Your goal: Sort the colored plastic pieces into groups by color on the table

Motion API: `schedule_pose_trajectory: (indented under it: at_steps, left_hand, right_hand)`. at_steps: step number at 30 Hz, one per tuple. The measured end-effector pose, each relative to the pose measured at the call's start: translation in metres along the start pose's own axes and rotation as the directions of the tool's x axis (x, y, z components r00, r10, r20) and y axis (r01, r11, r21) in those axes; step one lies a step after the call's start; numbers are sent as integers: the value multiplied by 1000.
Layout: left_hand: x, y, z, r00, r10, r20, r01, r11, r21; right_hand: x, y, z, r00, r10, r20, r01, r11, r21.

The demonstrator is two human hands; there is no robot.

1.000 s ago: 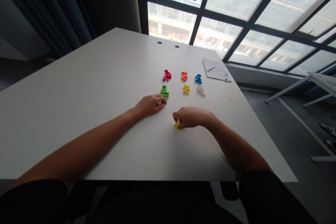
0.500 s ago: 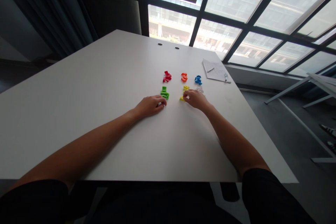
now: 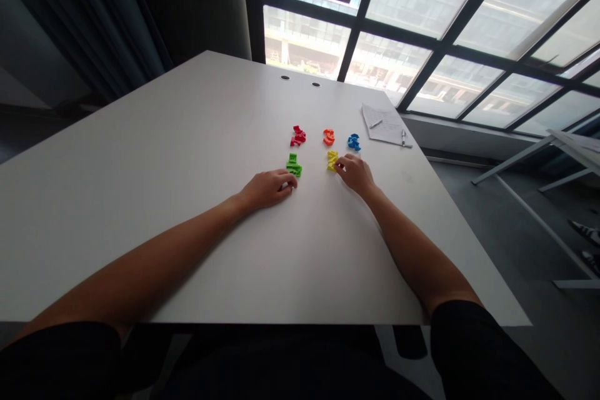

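Observation:
My right hand (image 3: 355, 173) is at the small pile of yellow plastic pieces (image 3: 332, 159), its thumb and fingertips pinched on the near right piece. My left hand (image 3: 268, 189) rests on the white table with its fingers loosely curled and the thumb apart, and I see nothing in it. Just beyond its fingertips lie green plastic pieces (image 3: 294, 165). Farther back are red pieces (image 3: 298, 136), orange pieces (image 3: 329, 137) and blue pieces (image 3: 354, 142), each colour in its own cluster. Pale pieces behind my right hand are almost wholly hidden.
The white table (image 3: 225, 112) reaches toward large windows. Papers (image 3: 387, 124) with pens on them lie near its right edge. Two round cable holes sit at the far end. A second table (image 3: 579, 147) stands to the right, and a dark curtain hangs at the left.
My right hand has moved slightly away from me and to the right. The nearest yellow piece has shifted up against the other yellow pieces. My left hand has stayed in place.

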State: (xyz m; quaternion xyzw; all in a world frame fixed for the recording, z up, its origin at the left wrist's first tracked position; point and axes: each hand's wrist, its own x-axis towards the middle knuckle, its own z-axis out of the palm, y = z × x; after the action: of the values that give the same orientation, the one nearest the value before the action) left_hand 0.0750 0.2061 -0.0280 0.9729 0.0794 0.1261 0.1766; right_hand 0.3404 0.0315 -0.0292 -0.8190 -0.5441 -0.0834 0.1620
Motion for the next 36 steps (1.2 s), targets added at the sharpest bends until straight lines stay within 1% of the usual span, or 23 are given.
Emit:
schedule_pose_trajectory:
  at_steps: [3, 7, 11, 13, 17, 23, 28, 32, 36]
  left_hand:
    - [-1, 2, 1, 999, -25, -30, 26, 999, 41]
    - [-2, 6, 1, 996, -50, -73, 59, 991, 123]
    - [-2, 6, 2, 994, -62, -89, 77, 983, 166]
    - [-1, 3, 4, 995, -28, -96, 45, 983, 176]
    - [2, -4, 6, 995, 44, -94, -28, 986, 162]
    - [4, -5, 6, 997, 65, -53, -56, 986, 157]
    - [7, -10, 9, 997, 78, 22, -80, 982, 170]
    - [10, -15, 14, 996, 60, 72, -72, 984, 166]
    - [8, -12, 12, 994, 41, 98, -58, 982, 178]
  right_hand:
    - [0, 0, 4, 997, -12, -81, 15, 999, 43]
    - [-1, -4, 9, 979, -41, -200, 60, 994, 92]
    - [-4, -13, 13, 962, -108, -250, 142, 982, 122]
    - [-7, -19, 15, 961, -139, -241, 173, 976, 129]
    - [-14, -33, 18, 964, -194, -180, 220, 966, 136]
    - [-21, -52, 20, 972, -224, -75, 233, 960, 154]
    - [-23, -58, 17, 973, -232, 23, 226, 962, 152]
    - [-22, -58, 15, 977, -212, 36, 204, 967, 154]
    - [-28, -59, 15, 981, -191, 18, 185, 966, 183]
